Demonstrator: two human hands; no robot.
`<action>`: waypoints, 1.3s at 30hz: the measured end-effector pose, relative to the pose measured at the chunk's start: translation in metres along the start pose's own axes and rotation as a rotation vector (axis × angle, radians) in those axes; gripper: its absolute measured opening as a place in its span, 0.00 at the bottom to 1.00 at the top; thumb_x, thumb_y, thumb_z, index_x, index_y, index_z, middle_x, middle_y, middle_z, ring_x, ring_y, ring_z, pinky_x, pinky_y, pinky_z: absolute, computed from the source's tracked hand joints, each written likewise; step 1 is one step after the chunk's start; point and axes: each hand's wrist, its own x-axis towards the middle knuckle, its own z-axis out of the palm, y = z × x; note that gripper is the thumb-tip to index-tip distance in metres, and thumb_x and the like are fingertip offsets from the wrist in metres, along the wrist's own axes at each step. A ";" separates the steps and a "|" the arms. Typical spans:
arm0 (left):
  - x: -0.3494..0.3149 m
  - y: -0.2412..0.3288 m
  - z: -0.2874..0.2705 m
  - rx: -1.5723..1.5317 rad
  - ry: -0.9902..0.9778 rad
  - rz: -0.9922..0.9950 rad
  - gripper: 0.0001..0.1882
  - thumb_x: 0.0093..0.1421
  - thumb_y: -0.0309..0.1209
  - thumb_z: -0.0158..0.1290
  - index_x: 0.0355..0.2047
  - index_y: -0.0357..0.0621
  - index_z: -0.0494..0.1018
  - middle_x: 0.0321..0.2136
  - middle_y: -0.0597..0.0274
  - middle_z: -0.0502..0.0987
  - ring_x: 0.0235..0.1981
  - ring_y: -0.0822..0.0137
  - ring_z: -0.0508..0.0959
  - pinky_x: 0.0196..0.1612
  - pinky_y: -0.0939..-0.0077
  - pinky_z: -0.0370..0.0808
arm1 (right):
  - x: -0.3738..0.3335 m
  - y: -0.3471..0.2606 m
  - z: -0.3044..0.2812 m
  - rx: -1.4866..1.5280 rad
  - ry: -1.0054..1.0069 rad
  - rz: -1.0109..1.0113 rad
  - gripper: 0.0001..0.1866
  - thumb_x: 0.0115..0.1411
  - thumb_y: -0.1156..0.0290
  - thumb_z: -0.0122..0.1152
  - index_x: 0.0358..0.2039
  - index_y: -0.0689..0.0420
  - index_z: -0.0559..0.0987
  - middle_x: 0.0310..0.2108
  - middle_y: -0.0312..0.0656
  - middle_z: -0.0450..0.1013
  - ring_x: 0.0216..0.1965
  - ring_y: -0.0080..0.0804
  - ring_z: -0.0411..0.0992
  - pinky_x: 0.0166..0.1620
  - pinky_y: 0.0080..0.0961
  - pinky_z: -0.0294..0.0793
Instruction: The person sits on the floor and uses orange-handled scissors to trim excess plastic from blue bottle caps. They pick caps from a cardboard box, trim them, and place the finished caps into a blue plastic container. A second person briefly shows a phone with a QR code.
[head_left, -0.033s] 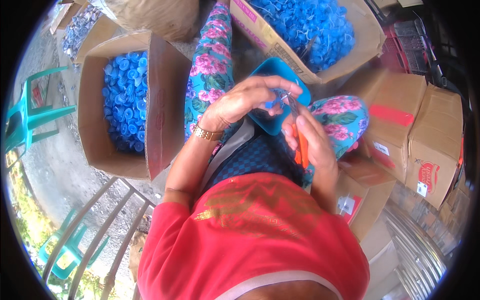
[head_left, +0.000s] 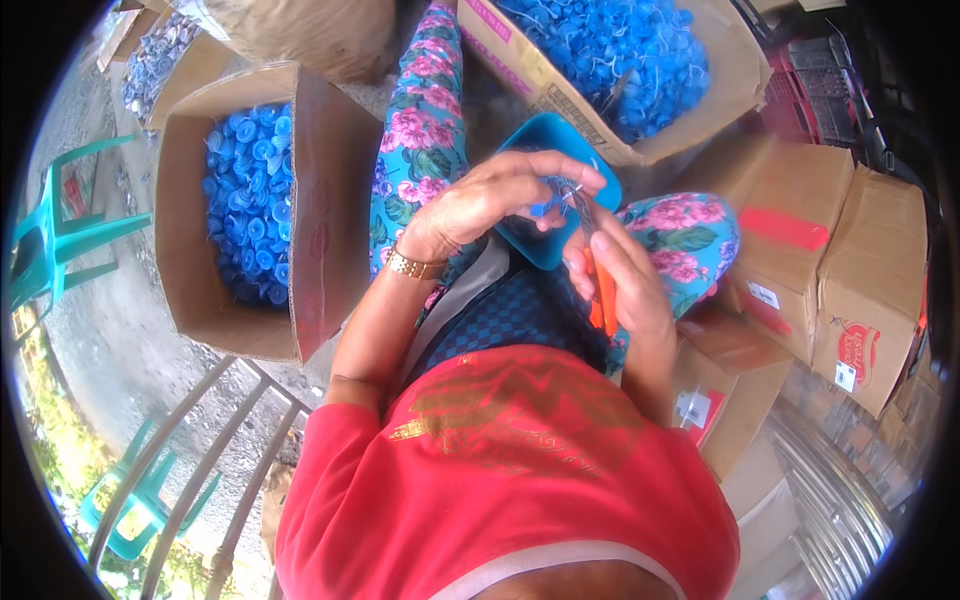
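My left hand (head_left: 478, 198), with a gold watch at its wrist, pinches a small blue plastic piece (head_left: 546, 208) that has thin pale strands; its exact shape is partly hidden by the fingers. In my right hand (head_left: 640, 280) is a pair of cutting pliers (head_left: 603, 305) with orange handles. The metal jaws point up and to the left, close to the blue piece; whether they touch it I cannot tell. Beneath both hands, a teal plastic basin (head_left: 545, 125) rests between my legs, its inside mostly covered by the hands.
To the left stands a cardboard box (head_left: 330, 220) holding many blue plastic discs (head_left: 255, 200). Another carton (head_left: 570, 105) at the far right holds blue pieces with strands (head_left: 640, 65). Closed cartons (head_left: 870, 280) are stacked on the right. Green chairs (head_left: 85, 225) and metal rails (head_left: 190, 445) lie left.
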 end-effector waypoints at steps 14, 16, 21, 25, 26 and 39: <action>0.017 0.017 -0.010 0.238 -0.126 0.028 0.28 0.47 0.25 0.42 0.51 0.34 0.70 0.51 0.54 0.69 0.41 0.67 0.69 0.36 0.77 0.67 | 0.018 0.011 -0.018 0.514 -0.188 0.053 0.31 0.66 0.66 0.45 0.67 0.49 0.49 0.28 0.41 0.65 0.20 0.27 0.65 0.24 0.22 0.67; 0.016 0.019 -0.010 0.243 -0.132 0.022 0.29 0.46 0.25 0.42 0.51 0.34 0.70 0.51 0.54 0.69 0.41 0.67 0.69 0.35 0.78 0.67 | 0.019 0.010 -0.020 0.563 -0.221 0.070 0.31 0.66 0.66 0.45 0.67 0.48 0.49 0.28 0.41 0.65 0.20 0.27 0.65 0.25 0.21 0.67; 0.016 0.017 -0.012 0.259 -0.139 0.019 0.30 0.45 0.25 0.42 0.52 0.35 0.70 0.52 0.53 0.68 0.41 0.67 0.69 0.34 0.78 0.68 | 0.018 0.012 -0.020 0.544 -0.184 0.065 0.30 0.66 0.66 0.45 0.67 0.47 0.50 0.28 0.40 0.65 0.20 0.26 0.63 0.25 0.20 0.67; 0.017 0.017 -0.009 0.297 -0.128 0.043 0.30 0.47 0.28 0.44 0.54 0.37 0.69 0.52 0.53 0.68 0.43 0.67 0.70 0.37 0.77 0.69 | 0.011 0.005 -0.009 0.080 0.092 0.013 0.24 0.67 0.67 0.46 0.63 0.50 0.61 0.26 0.35 0.64 0.21 0.23 0.64 0.24 0.18 0.65; 0.017 0.021 -0.009 0.339 -0.134 0.038 0.30 0.48 0.30 0.44 0.56 0.38 0.67 0.52 0.53 0.69 0.44 0.66 0.70 0.38 0.76 0.69 | 0.010 0.004 -0.004 -0.112 0.188 -0.013 0.22 0.67 0.67 0.46 0.61 0.51 0.64 0.25 0.34 0.64 0.22 0.22 0.64 0.24 0.18 0.64; 0.031 -0.006 0.021 0.327 0.306 0.005 0.16 0.65 0.39 0.47 0.44 0.39 0.70 0.38 0.61 0.73 0.40 0.72 0.74 0.43 0.77 0.73 | 0.016 0.013 -0.001 -1.731 0.800 -0.647 0.30 0.50 0.79 0.56 0.54 0.37 0.75 0.22 0.35 0.59 0.21 0.33 0.66 0.25 0.31 0.68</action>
